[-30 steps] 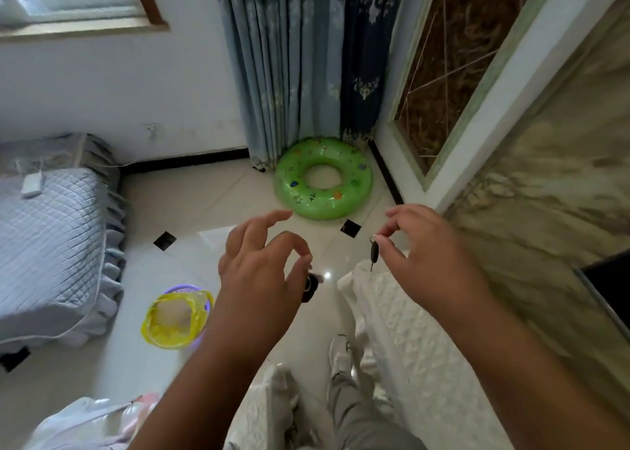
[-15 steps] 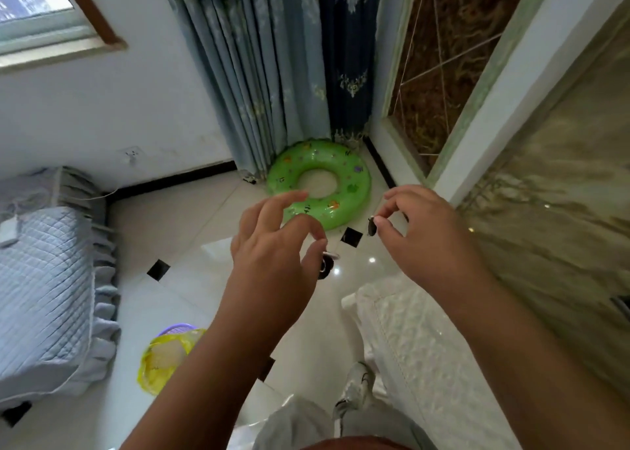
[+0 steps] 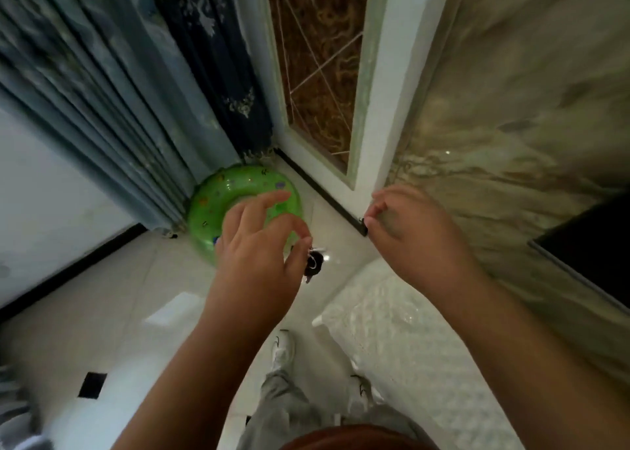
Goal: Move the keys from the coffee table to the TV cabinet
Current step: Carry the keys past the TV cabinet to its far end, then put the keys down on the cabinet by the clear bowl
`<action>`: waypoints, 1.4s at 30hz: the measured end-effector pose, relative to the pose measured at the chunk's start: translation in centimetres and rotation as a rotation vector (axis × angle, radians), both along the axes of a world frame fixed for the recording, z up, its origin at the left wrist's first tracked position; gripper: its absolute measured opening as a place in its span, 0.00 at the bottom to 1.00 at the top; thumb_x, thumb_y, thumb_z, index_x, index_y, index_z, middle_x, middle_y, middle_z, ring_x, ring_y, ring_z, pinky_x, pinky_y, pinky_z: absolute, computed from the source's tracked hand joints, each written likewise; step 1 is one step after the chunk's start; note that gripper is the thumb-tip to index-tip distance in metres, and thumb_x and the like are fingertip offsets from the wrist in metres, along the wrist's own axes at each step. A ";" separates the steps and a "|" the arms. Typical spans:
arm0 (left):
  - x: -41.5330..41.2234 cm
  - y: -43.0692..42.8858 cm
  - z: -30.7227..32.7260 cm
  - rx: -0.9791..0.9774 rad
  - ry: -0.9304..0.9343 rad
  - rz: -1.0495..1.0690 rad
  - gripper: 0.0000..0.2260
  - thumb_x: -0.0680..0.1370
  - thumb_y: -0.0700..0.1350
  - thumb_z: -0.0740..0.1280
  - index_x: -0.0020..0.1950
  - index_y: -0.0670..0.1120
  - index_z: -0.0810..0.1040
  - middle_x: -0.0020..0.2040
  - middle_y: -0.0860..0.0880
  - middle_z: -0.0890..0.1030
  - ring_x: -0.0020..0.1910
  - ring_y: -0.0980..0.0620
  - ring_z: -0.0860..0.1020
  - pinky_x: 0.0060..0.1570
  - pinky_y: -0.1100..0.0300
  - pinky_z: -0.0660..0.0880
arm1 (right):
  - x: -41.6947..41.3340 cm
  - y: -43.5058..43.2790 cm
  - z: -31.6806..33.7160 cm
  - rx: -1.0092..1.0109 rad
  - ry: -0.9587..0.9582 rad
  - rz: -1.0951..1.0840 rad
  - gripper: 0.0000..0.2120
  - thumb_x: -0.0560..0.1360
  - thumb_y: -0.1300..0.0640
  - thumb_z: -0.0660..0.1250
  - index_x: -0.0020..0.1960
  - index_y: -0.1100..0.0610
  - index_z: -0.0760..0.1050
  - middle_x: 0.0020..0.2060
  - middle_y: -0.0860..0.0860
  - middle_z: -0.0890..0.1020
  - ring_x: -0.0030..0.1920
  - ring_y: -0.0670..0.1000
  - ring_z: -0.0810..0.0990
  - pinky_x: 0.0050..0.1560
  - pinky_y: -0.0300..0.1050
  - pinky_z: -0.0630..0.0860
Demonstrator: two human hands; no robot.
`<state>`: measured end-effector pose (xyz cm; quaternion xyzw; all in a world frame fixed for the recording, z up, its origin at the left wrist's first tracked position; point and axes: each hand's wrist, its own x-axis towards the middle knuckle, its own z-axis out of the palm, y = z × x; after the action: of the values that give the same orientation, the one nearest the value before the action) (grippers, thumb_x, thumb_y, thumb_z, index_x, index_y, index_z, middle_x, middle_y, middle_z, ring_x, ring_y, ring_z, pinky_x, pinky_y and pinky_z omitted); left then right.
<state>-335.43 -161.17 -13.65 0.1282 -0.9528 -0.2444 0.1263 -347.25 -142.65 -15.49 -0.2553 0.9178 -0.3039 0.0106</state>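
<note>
My left hand is held over the floor and pinches a bunch of keys with a black fob, which hangs under the thumb and forefinger. My right hand is up to its right, fingers curled in a pinch. A small dark key at its fingertips barely shows against the black baseboard. Below the right hand lies the TV cabinet under a white quilted cover. Both hands are above and left of the cabinet's end.
A green swim ring lies on the tiled floor by the blue curtains. The dark TV edge stands against the marble wall at right. My white shoes are beside the cabinet's corner.
The view has swung right and closer to the wall corner. Both hands keep their pinches and have drifted apart; the sofa and yellow tub have left the frame.
</note>
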 end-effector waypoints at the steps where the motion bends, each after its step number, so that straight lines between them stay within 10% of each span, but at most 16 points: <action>1: -1.2 -0.4 -0.2 0.001 -0.004 -0.041 0.03 0.76 0.52 0.68 0.48 0.57 0.78 0.69 0.56 0.68 0.70 0.50 0.58 0.62 0.50 0.59 | -0.3 0.2 -0.1 -0.011 -0.005 -0.044 0.01 0.75 0.53 0.68 0.44 0.47 0.77 0.52 0.41 0.76 0.52 0.38 0.71 0.47 0.25 0.62; 11: -12.0 -4.3 -3.1 0.033 -0.057 -0.473 0.02 0.75 0.48 0.69 0.47 0.54 0.80 0.69 0.55 0.70 0.67 0.48 0.65 0.60 0.49 0.65 | -1.7 -0.7 -3.1 0.030 -0.071 -0.478 0.04 0.75 0.52 0.68 0.47 0.51 0.79 0.50 0.47 0.79 0.40 0.46 0.74 0.40 0.43 0.70; 21: -16.9 0.9 -11.5 0.059 -0.148 -0.802 0.02 0.74 0.47 0.71 0.45 0.53 0.79 0.67 0.53 0.73 0.67 0.44 0.68 0.59 0.44 0.68 | 2.5 2.0 -11.8 0.043 -0.341 -0.814 0.02 0.76 0.51 0.66 0.46 0.47 0.78 0.59 0.44 0.78 0.60 0.47 0.75 0.57 0.50 0.73; 42: -19.4 15.3 -31.3 0.060 -0.393 -0.765 0.03 0.75 0.49 0.70 0.46 0.57 0.78 0.68 0.56 0.70 0.68 0.50 0.62 0.59 0.41 0.70 | 3.1 13.1 -34.7 -0.062 -0.527 -0.983 0.03 0.76 0.53 0.66 0.47 0.47 0.78 0.54 0.41 0.78 0.58 0.45 0.74 0.56 0.46 0.73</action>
<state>-354.86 -145.86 -44.93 -0.1868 -0.9301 -0.2722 -0.1612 -344.20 -129.51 -50.21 0.2873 0.8858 -0.3534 0.0892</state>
